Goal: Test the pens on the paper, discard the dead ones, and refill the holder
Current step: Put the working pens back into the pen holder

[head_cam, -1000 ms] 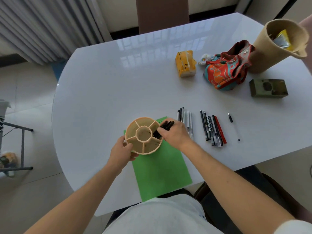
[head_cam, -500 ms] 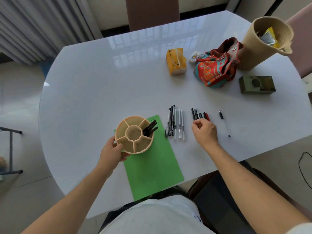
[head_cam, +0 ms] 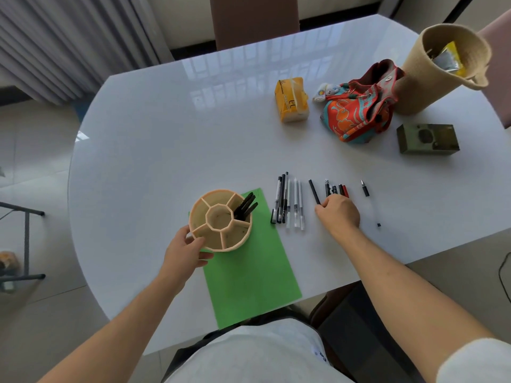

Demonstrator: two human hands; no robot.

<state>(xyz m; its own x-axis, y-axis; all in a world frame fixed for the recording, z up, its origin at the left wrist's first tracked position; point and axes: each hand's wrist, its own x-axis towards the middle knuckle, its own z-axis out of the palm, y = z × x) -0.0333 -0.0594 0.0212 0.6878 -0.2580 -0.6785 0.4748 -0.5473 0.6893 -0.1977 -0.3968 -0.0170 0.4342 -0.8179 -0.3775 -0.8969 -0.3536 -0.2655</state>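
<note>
A tan round pen holder (head_cam: 221,219) with wedge compartments stands on the green paper (head_cam: 249,277). Black pens (head_cam: 246,207) stick out of its right compartment. My left hand (head_cam: 184,250) grips the holder's near-left wall. A row of several pens (head_cam: 287,201) lies right of the paper. Further right lies a second group of black and red pens (head_cam: 336,189), partly hidden under my right hand (head_cam: 338,214). That hand's fingers pinch the lower end of a black pen (head_cam: 314,192), angled away from the group. A single clear pen (head_cam: 370,203) lies alone at the far right.
At the back right of the white table (head_cam: 166,150) stand a woven basket (head_cam: 437,67), a colourful fabric bag (head_cam: 359,106), a yellow tissue pack (head_cam: 290,99) and an olive box (head_cam: 427,139). A brown chair back (head_cam: 253,20) stands beyond the far edge.
My right hand left the holder after putting black pens in it, crossed right to the second pen group and took hold of one black pen. My left hand stays on the holder.
</note>
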